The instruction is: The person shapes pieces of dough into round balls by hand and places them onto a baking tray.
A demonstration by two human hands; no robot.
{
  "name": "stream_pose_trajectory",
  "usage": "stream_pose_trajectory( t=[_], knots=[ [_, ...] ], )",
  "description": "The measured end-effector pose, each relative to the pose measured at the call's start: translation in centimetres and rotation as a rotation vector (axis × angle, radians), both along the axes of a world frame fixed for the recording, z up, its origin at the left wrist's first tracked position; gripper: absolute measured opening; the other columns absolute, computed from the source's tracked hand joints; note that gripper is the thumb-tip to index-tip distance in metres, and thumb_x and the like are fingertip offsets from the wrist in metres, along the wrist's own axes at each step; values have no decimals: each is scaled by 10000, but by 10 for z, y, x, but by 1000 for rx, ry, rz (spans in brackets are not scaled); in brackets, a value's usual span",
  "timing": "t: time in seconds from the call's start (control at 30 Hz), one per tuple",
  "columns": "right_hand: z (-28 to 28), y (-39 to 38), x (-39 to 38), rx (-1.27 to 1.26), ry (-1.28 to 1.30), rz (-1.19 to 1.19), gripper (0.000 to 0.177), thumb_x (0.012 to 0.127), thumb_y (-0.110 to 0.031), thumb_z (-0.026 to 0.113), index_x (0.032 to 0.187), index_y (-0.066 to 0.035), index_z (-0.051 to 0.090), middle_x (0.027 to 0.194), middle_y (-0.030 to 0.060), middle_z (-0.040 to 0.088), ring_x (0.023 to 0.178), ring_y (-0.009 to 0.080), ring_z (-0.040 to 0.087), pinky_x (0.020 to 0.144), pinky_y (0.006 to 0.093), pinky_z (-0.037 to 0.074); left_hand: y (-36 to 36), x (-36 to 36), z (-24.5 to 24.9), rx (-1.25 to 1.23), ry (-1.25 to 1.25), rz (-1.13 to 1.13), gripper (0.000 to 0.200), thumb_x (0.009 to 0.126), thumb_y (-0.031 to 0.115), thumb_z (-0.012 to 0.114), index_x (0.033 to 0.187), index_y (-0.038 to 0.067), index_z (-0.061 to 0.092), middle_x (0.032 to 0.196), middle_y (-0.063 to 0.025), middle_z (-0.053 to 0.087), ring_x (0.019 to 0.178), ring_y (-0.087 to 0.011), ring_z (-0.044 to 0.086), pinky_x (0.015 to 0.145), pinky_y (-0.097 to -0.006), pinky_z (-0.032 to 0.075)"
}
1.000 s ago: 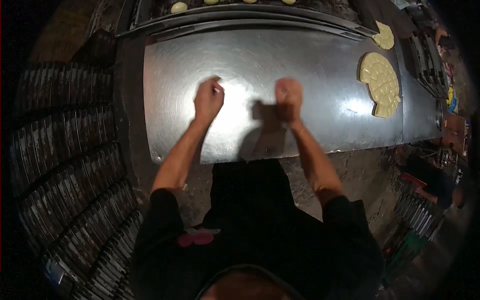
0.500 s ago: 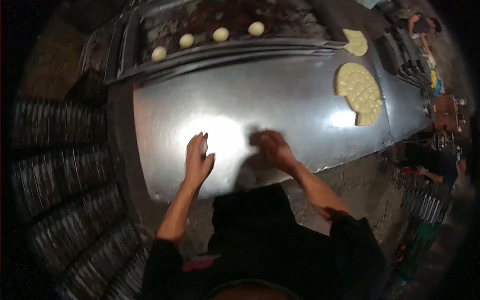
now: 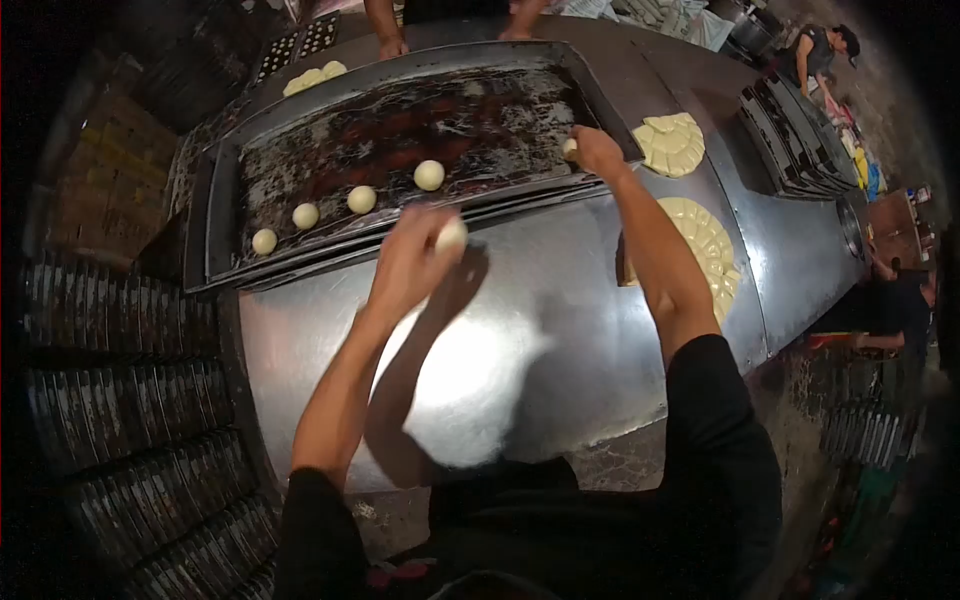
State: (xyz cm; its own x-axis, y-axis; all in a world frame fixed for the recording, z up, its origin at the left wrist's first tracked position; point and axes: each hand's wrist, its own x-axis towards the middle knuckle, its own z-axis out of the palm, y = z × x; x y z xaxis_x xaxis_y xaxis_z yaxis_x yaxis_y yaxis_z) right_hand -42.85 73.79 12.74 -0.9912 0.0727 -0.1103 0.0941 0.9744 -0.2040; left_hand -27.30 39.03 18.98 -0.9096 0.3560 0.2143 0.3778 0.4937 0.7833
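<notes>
My left hand [image 3: 412, 258], a little blurred, is closed around a pale dough ball [image 3: 451, 236] just in front of the tray's near rim. My right hand [image 3: 600, 155] reaches over the right end of the dark baking tray [image 3: 400, 130], its fingers on another dough ball [image 3: 570, 149]. Several round dough balls, one of them the large-looking ball [image 3: 429, 175], sit in a row along the tray's near side. Beside my right forearm lies a scored slab of dough [image 3: 700, 240], partly covered by the arm.
A second scored dough piece [image 3: 672, 144] lies by the tray's right corner. Across the table are another person's hands [image 3: 393, 47] and more dough [image 3: 315, 78]. Stacked trays [image 3: 795, 135] stand at right; racks of trays [image 3: 130, 420] line the left.
Both hands have moved forward from the bare metal tabletop to the tray, the right one over its right end. The head view has shifted, showing more of the tray and the far side.
</notes>
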Motion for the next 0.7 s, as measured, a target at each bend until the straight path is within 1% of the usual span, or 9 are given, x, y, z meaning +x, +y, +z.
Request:
stream_pose_trajectory(
  t=[0.07, 0.13, 0.2, 0.27, 0.4, 0.53, 0.57, 0.63, 0.7],
  knots=[
    [3, -16, 25, 130, 370, 49, 439, 752, -196, 712, 1179, -132, 636, 1106, 143, 662, 1072, 325, 604, 974, 444, 441, 51, -67, -9, -74, 212, 14, 347, 800, 188, 689, 1112, 45, 642, 1084, -200, 615, 985, -367, 597, 864, -411, 484],
    [15, -32, 74, -142, 751, 223, 337, 738, -207, 685, 1033, -44, 680, 996, 145, 670, 990, 330, 601, 868, 469, 442, 94, -120, -25, -219, 284, -8, 372, 809, 200, 684, 1146, 53, 630, 1088, -212, 619, 1014, -377, 596, 879, -435, 478],
    [26, -61, 159, -138, 502, 174, 280, 733, -147, 690, 992, -42, 680, 966, 177, 648, 937, 334, 588, 841, 452, 418, 118, -154, -46, -482, 197, -148, 409, 826, 211, 669, 1201, 57, 614, 1113, -225, 616, 1058, -380, 588, 900, -449, 468],
    [-3, -64, 257, -243, 744, 272, 238, 732, -144, 726, 957, -85, 672, 991, 85, 645, 1022, 283, 572, 958, 459, 403, 135, -172, -62, -791, 74, -293, 423, 852, 235, 646, 1220, 31, 599, 1166, -251, 594, 1119, -398, 555, 945, -453, 447],
    [-68, 3, 357, -189, 468, -135, 285, 717, -119, 753, 993, -130, 682, 1033, 17, 659, 1081, 246, 556, 933, 420, 406, 196, -69, -35, -240, 336, -117, 296, 876, 281, 596, 1015, 32, 676, 979, -211, 637, 929, -395, 609, 805, -471, 487],
    [-75, 73, 303, 112, 770, -231, 173, 779, -98, 650, 949, -127, 662, 996, 42, 665, 1075, 303, 563, 890, 450, 401, 292, 9, -94, -492, -142, -189, 397, 859, 386, 569, 854, 9, 696, 950, -228, 661, 857, -391, 645, 762, -491, 518],
    [-53, 83, 278, 160, 594, -193, 177, 777, -119, 629, 947, -104, 673, 955, 69, 661, 1137, 304, 510, 905, 481, 378, 310, 20, -114, -524, -286, -177, 422, 841, 413, 589, 860, 6, 695, 960, -233, 663, 866, -390, 646, 775, -491, 520],
    [-56, 103, 238, -24, 800, -68, 195, 800, -153, 614, 976, -113, 689, 946, 61, 679, 1174, 293, 506, 984, 513, 342, 318, 42, -142, -296, -211, -117, 378, 773, 372, 666, 847, 2, 688, 960, -232, 667, 864, -401, 640, 756, -497, 512],
    [-53, 94, 229, 293, 312, 181, 221, 832, -209, 592, 1009, -119, 691, 1012, 65, 684, 1209, 292, 497, 1085, 543, 251, 280, 50, -149, -224, -174, -109, 299, 752, 291, 671, 817, -1, 667, 904, -212, 667, 819, -368, 644, 723, -476, 511]
  ],
)
